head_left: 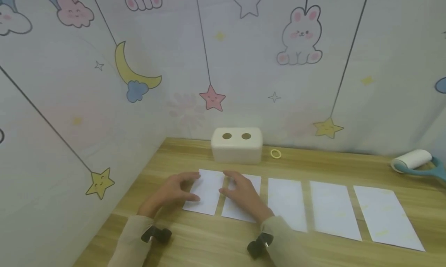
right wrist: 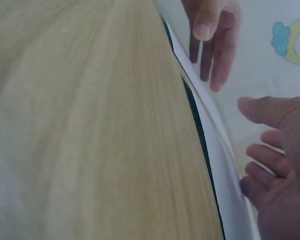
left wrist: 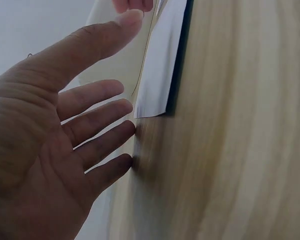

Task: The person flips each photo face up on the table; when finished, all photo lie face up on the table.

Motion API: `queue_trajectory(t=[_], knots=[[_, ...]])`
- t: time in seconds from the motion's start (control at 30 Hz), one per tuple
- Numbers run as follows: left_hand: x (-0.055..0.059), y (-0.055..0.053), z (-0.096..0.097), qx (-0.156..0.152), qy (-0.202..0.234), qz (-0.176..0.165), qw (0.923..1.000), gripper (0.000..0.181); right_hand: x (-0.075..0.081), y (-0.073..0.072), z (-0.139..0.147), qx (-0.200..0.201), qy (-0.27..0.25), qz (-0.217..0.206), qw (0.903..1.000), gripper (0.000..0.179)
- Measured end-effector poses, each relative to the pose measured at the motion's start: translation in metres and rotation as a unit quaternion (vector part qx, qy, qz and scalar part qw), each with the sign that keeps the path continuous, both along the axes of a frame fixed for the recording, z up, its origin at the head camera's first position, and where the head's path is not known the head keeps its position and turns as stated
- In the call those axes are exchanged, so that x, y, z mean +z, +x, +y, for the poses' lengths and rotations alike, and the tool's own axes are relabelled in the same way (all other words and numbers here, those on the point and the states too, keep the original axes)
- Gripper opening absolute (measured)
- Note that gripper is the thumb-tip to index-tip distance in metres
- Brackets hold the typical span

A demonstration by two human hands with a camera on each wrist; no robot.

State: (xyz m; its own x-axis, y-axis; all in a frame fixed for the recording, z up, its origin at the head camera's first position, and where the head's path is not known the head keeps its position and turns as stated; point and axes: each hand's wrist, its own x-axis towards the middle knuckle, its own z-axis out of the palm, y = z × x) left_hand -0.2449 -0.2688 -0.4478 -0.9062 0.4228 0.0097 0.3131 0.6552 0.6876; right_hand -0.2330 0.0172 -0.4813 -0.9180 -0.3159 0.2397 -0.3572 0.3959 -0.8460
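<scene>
Several white paper cards lie in a row on the wooden table. My left hand (head_left: 175, 189) is at the left edge of the leftmost card (head_left: 206, 191), thumb and fingers spread apart. Over the second card (head_left: 235, 212) hovers my right hand (head_left: 245, 193), its fingertips near the leftmost card's right edge. In the left wrist view, the left hand (left wrist: 40, 120) has extended fingers beside a card (left wrist: 162, 65), gripping nothing. The right wrist view shows the right hand (right wrist: 290, 185) with fingers loosely extended next to a card (right wrist: 225, 195); whether they touch it is unclear.
Further right lie three more cards, the middle one (head_left: 327, 205) among them. A white box with two round holes (head_left: 237, 149) stands at the back beside a yellow ring (head_left: 275, 154). A lint roller (head_left: 414, 160) with a blue handle lies far right. Patterned walls (head_left: 244, 73) enclose the table.
</scene>
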Motion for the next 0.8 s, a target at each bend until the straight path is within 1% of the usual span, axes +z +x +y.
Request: queue_trajectory(t=[0.1, 0.2, 0.33, 0.5, 0.6, 0.7, 0.8], knots=[[-0.0012, -0.0007, 0.0003, -0.013, -0.015, 0.009, 0.9998, 0.079, -0.0028, -0.0009, 0.001, 0.007, 0.015, 0.01, 0.9998, 0.057], [-0.0026, -0.0012, -0.0003, -0.022, -0.04, 0.014, 0.9988, 0.08, -0.0046, -0.0017, 0.0011, 0.02, 0.033, 0.004, 0.9992, 0.059], [-0.0024, -0.0003, -0.0004, -0.029, -0.065, 0.002, 0.9974, 0.083, -0.0064, -0.0023, 0.0001, 0.035, 0.053, -0.005, 0.998, 0.062], [-0.0004, 0.002, -0.0003, -0.046, -0.068, -0.01, 0.9965, 0.087, -0.009, -0.0022, -0.0017, 0.041, 0.075, 0.009, 0.9963, 0.063], [-0.0006, 0.0021, 0.0006, -0.063, -0.066, -0.013, 0.9958, 0.092, -0.01, -0.0011, -0.0023, 0.042, 0.08, 0.017, 0.9958, 0.063], [-0.001, 0.0025, 0.0018, -0.08, -0.069, -0.008, 0.9944, 0.096, -0.0093, 0.0006, -0.0032, 0.043, 0.077, 0.018, 0.9959, 0.062], [-0.0018, 0.0034, 0.0029, -0.088, -0.073, -0.005, 0.9934, 0.099, -0.0074, 0.0019, -0.0047, 0.042, 0.079, 0.012, 0.9959, 0.062]])
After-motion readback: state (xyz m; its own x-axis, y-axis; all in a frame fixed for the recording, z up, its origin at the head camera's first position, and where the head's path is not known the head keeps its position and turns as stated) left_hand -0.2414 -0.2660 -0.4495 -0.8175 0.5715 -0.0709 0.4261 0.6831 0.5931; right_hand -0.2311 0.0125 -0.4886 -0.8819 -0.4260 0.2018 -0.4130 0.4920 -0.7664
